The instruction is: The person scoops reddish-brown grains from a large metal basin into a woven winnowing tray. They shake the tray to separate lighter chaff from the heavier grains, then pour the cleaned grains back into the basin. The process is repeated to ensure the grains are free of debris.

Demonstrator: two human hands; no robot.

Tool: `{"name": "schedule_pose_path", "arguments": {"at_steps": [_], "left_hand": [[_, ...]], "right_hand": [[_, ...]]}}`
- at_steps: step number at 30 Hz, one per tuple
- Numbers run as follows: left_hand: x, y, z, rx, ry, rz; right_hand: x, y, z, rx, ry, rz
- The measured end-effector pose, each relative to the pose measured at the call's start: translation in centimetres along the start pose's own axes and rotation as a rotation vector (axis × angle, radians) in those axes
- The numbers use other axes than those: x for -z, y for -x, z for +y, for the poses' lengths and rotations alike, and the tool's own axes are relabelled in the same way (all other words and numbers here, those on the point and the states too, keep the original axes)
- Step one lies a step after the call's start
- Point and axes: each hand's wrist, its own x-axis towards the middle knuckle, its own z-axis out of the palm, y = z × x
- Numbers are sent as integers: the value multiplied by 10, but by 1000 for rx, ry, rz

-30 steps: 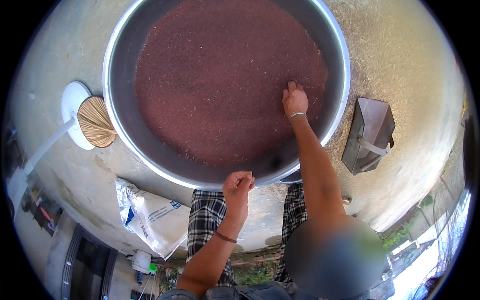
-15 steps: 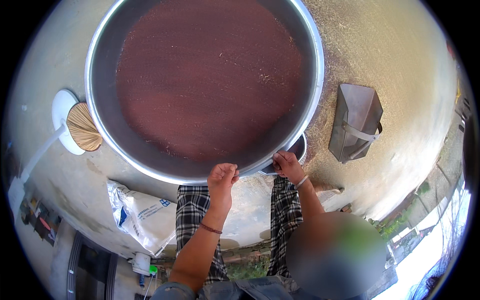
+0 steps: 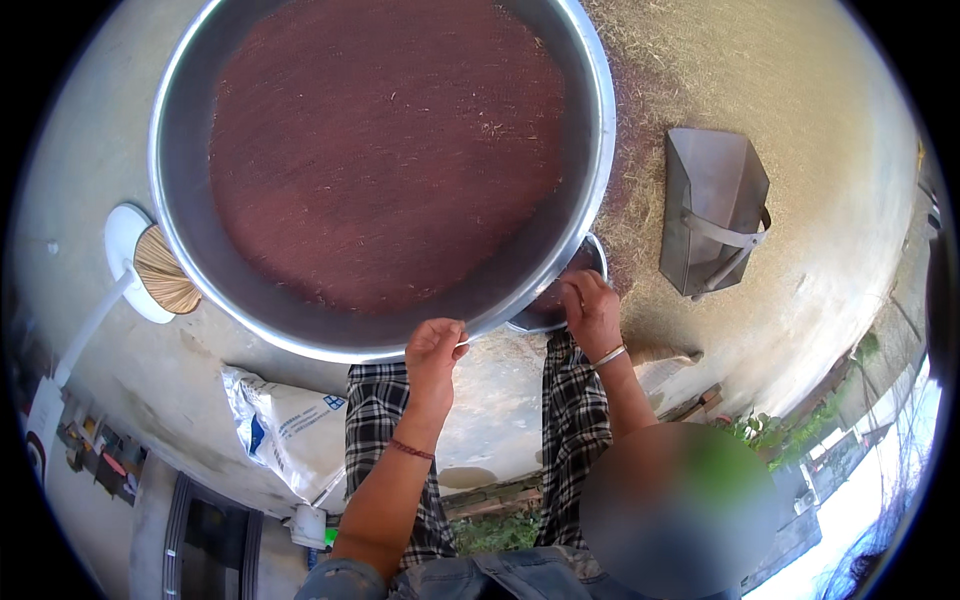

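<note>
A big round metal basin [image 3: 600, 150] stands in front of me, its floor spread with fine dark-red grain or seed [image 3: 390, 150] dotted with pale chaff. My left hand [image 3: 435, 350] is at the near rim, fingers pinched together; a small pale sliver shows by the fingertips, too small to name. Beyond the basin's near-right edge sits a smaller metal bowl [image 3: 540, 318] with dark contents, partly hidden under the big basin's rim. Over this bowl is my right hand [image 3: 592, 312], thumb and fingers closed together. Whatever it may hold is hidden.
A metal scoop [image 3: 715, 205] with a strap handle lies on the ground to the right, amid scattered straw-coloured chaff [image 3: 660, 60]. At left are a pleated tan fan [image 3: 165, 270] and a white round-based stand [image 3: 125, 240]. A white sack [image 3: 290, 425] lies near my left leg.
My right hand has left the basin's rim and is now over the smaller bowl. The left hand stays pinched by the near rim. The view has shifted slightly.
</note>
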Motion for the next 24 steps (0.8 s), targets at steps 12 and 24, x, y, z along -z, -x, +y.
{"name": "schedule_pose_path", "arguments": {"at_steps": [12, 24], "left_hand": [[8, 3, 7, 36, 40, -5], [4, 3, 20, 92, 95, -93]], "right_hand": [[-117, -219, -11, -5, 472, 133], [-53, -120, -39, -585, -1196, -653]]}}
